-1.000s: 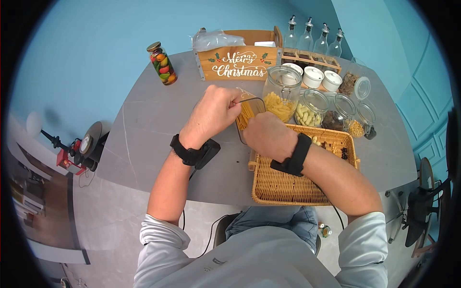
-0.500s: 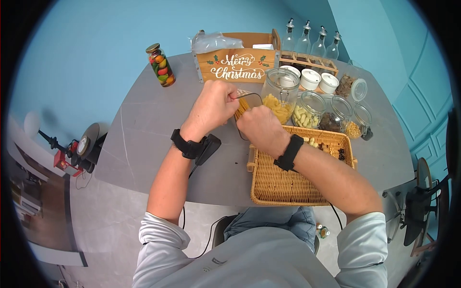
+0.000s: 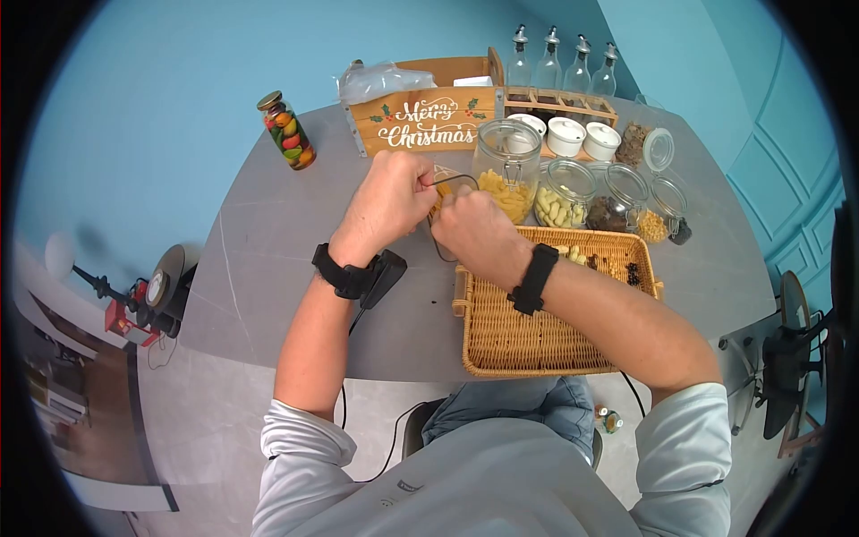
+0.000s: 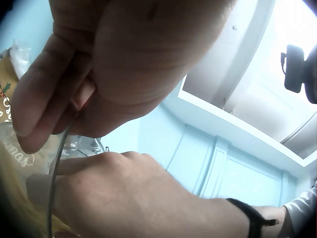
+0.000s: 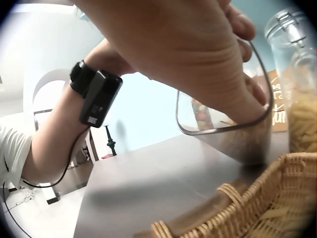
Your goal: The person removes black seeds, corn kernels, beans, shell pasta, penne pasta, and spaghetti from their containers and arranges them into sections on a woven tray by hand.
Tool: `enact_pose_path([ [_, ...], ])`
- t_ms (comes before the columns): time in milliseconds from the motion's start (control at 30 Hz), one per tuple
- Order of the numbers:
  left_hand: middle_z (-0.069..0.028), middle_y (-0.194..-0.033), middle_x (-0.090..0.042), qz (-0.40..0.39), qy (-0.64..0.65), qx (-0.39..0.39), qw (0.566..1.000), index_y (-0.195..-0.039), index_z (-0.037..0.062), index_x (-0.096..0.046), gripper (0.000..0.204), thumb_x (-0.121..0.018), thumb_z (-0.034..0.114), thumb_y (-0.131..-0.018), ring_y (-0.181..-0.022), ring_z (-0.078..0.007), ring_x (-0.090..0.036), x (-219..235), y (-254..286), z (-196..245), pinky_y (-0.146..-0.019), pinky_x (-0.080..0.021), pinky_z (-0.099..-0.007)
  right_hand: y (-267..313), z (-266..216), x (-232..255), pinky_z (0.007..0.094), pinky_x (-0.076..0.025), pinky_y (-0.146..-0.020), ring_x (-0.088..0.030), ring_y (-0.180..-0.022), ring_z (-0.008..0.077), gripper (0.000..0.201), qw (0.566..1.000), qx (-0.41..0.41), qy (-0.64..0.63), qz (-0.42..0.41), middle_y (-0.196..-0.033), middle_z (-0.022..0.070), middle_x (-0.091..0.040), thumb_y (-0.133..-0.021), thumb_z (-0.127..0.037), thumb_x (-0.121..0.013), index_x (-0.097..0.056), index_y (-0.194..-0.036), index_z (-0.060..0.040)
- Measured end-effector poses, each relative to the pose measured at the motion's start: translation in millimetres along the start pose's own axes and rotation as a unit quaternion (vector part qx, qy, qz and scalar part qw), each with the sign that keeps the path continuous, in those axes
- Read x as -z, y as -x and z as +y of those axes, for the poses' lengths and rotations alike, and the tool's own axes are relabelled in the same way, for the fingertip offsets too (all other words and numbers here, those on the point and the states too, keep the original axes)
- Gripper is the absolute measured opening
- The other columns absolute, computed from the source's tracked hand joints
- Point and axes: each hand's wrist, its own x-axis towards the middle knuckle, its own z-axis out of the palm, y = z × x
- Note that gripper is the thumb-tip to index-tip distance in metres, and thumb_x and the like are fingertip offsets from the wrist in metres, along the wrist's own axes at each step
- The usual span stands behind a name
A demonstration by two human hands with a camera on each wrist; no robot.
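A clear open container (image 5: 242, 141) with a dark rim stands tilted in front of me, long yellow pasta (image 3: 442, 191) inside. With thumb and fingers my left hand (image 3: 391, 195) pinches its rim at the upper left. My right hand (image 3: 480, 230) reaches over the near rim, fingers down inside the container. Those fingertips are hidden in the head view, and I cannot tell whether they hold pasta. Just right of and below the container lies a wicker basket (image 3: 519, 340) with small piles of food along its far side.
Behind the basket stand a tall jar of short pasta (image 3: 507, 192) and several smaller clip-top jars (image 3: 562, 208). Farther back are white lidded pots (image 3: 565, 136), glass bottles (image 3: 548, 70) and a wooden Merry Christmas crate (image 3: 416, 125). A jar of colourful fruit (image 3: 288, 134) stands far left.
My right hand has shifted slightly left and away from my body, covering more of the pasta. The left hand keeps its hold on the rim. The head view has turned slightly.
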Motion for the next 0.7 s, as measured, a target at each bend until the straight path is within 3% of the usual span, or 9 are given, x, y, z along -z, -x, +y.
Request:
enact_pose_path([
  [100,-0.0146,-0.053,-0.058,-0.009,0.016,0.012,1.000,-0.067,-0.0079,-0.056,0.015,-0.060,-0.009,-0.082,-0.044,-0.0210,-0.064,3,2,2,-0.044,-0.050,-0.0337,0,4,-13,0.0284,-0.052,-0.061,-0.064,-0.081,0.0194,0.008,0.999,0.012,0.002,0.034,-0.081,0.0039,-0.066,-0.073,-0.012,-0.075,-0.075,-0.079,-0.0068],
  [167,-0.0081,-0.054,-0.061,-0.012,0.000,0.014,1.000,-0.070,-0.0061,-0.061,0.017,-0.065,-0.003,-0.086,-0.043,-0.0144,-0.064,4,1,-2,-0.042,-0.048,-0.0279,0,9,-16,0.0282,-0.051,-0.059,-0.063,-0.082,0.0193,0.009,0.998,0.030,0.001,0.048,-0.080,0.0036,-0.064,-0.072,-0.013,-0.075,-0.075,-0.078,-0.0068],
  [300,-0.0077,-0.053,-0.061,-0.014,0.006,0.024,1.000,-0.071,-0.0059,-0.061,0.016,-0.065,-0.003,-0.086,-0.043,-0.0142,-0.064,6,0,-1,-0.042,-0.047,-0.0275,1,13,-21,0.0294,-0.044,-0.055,-0.060,-0.076,0.0173,0.008,0.994,0.068,0.022,0.077,-0.075,-0.0002,-0.062,-0.077,-0.019,-0.072,-0.074,-0.074,-0.0118],
  [500,-0.0076,-0.054,-0.061,-0.019,0.005,0.022,1.000,-0.071,-0.0056,-0.061,0.016,-0.065,-0.003,-0.086,-0.044,-0.0138,-0.064,3,-1,-3,-0.042,-0.048,-0.0276,-2,3,-20,0.0281,-0.038,-0.054,-0.054,-0.075,0.0161,0.011,0.993,0.043,0.101,0.046,-0.075,-0.0021,-0.056,-0.078,-0.021,-0.070,-0.072,-0.071,-0.0136],
  [700,-0.0080,-0.053,-0.061,-0.008,0.015,0.037,0.999,-0.069,-0.0057,-0.060,0.018,-0.065,-0.003,-0.086,-0.043,-0.0141,-0.063,8,-1,-5,-0.041,-0.047,-0.0280,-1,12,-19,0.0297,-0.043,-0.056,-0.057,-0.078,0.0172,0.009,0.992,0.055,0.057,0.099,-0.077,-0.0009,-0.057,-0.077,-0.020,-0.071,-0.074,-0.072,-0.0134],
])
